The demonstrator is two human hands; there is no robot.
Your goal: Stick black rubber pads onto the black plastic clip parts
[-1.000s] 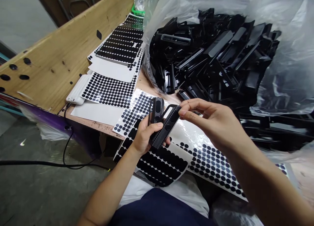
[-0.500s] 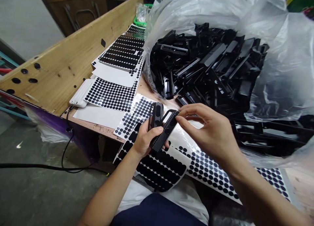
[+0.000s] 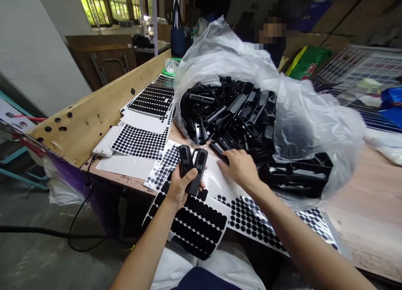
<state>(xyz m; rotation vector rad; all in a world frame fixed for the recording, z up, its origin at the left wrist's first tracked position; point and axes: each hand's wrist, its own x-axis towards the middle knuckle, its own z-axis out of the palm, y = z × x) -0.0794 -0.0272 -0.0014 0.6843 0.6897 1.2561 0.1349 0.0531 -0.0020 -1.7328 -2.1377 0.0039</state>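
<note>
My left hand is closed around two long black plastic parts. One, a slotted piece with a carbon-fibre pattern, crosses in front of the darker part, and both point up and away from me. At the near edge of the pile, my right hand has its thumb and fingers at the end of a loose black plastic part; the fingers partly hide the contact. Under my left hand, a sheet of black stickers overhangs the table edge above my lap.
A large clear plastic bag holds heaped black parts. Sheets of round black stickers lie on the table beside a white device with a cable. A wooden board edges the left side. Someone is behind the bag.
My right hand has left the carbon-patterned part in my left hand and moved to the edge of the pile. My left hand still holds both parts. The view has tilted up.
</note>
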